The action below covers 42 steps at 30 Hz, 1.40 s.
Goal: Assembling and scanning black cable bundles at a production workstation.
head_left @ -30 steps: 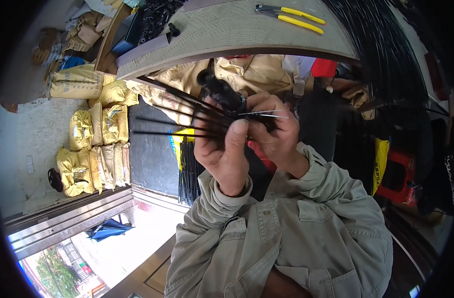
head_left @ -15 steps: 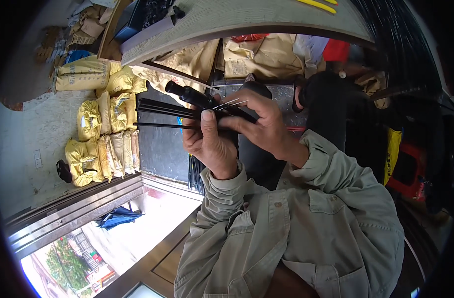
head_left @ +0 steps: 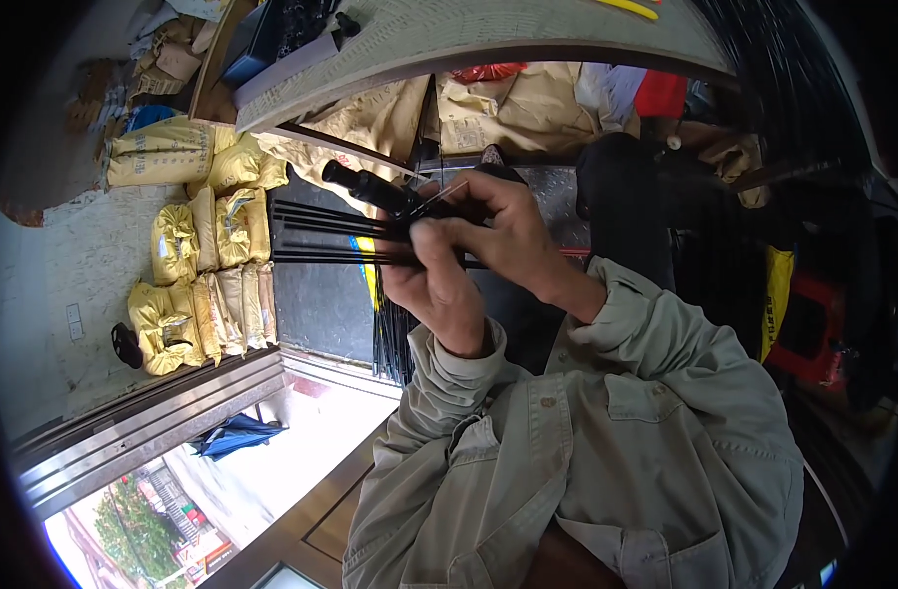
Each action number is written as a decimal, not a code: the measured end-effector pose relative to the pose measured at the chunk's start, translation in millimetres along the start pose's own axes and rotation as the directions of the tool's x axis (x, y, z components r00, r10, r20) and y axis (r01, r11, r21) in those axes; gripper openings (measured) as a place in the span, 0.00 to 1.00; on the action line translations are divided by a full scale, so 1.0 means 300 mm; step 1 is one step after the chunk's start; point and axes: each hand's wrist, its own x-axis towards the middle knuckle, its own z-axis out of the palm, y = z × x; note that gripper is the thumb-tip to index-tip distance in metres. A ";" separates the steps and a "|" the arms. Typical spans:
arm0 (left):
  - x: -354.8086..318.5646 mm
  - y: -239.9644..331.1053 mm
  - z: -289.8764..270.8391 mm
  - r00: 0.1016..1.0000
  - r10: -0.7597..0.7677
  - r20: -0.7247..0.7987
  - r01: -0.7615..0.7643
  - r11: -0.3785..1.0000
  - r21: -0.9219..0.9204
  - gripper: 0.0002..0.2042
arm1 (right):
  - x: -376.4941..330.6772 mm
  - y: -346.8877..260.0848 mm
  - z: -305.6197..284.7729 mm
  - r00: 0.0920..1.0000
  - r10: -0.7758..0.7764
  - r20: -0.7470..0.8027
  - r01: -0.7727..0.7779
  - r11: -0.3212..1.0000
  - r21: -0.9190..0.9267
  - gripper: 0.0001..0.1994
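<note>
My left hand [head_left: 449, 294] is closed round a bundle of thin black rods [head_left: 321, 221], which stick out to the left and look like umbrella ribs. A short black tubular piece [head_left: 370, 187] with a knobbed end points up and left above them. My right hand [head_left: 513, 240] meets the left one at the bundle's gathered end, fingers bent and pinched. Thin pale metal pieces [head_left: 447, 191] show by its fingertips. The exact contact is hidden by the fingers, and my left thumb is smeared by motion.
A worktable [head_left: 528, 29] curves across the top, with a yellow strip [head_left: 628, 8] on it. Yellow sacks [head_left: 174, 240] are stacked at the left. More black rods [head_left: 392, 339] stand below my left hand, others [head_left: 792, 88] lie at the upper right. A blue umbrella [head_left: 235, 435] lies by the doorway.
My left hand has shifted slightly down and right, its thumb now over the gathered end. The rods have spread and turned a little. My right fingers have moved slightly left.
</note>
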 end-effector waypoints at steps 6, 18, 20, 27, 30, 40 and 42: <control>0.052 -0.006 -0.083 0.988 -0.131 0.076 0.147 0.954 -0.261 0.12 | -0.010 -0.006 -0.011 0.999 -0.012 0.037 0.008 0.994 0.108 0.10; 0.036 -0.022 -0.075 0.996 -0.082 0.030 0.085 0.988 -0.132 0.13 | -0.004 0.006 -0.023 0.981 -0.195 0.003 0.194 0.975 -0.105 0.07; 0.031 -0.024 -0.063 0.999 -0.030 0.023 0.032 0.993 -0.112 0.14 | 0.007 -0.002 -0.034 0.999 0.003 0.043 -0.004 0.999 0.032 0.07; 0.019 -0.041 -0.032 0.999 -0.027 0.025 0.029 0.998 -0.062 0.18 | 0.002 -0.009 -0.031 0.995 0.084 0.054 -0.087 0.995 0.050 0.06; 0.020 -0.039 -0.039 0.996 -0.048 0.081 0.054 0.996 -0.077 0.20 | -0.015 -0.005 -0.022 0.999 0.040 -0.033 -0.040 0.999 0.001 0.06; 0.031 -0.037 -0.059 0.983 -0.137 0.123 0.163 0.959 -0.231 0.20 | -0.024 0.019 -0.017 0.974 -0.221 -0.047 0.214 0.968 -0.130 0.06; 0.028 -0.037 -0.056 0.987 -0.127 0.097 0.145 0.966 -0.212 0.19 | -0.023 0.015 -0.014 0.965 -0.254 -0.058 0.240 0.954 -0.178 0.06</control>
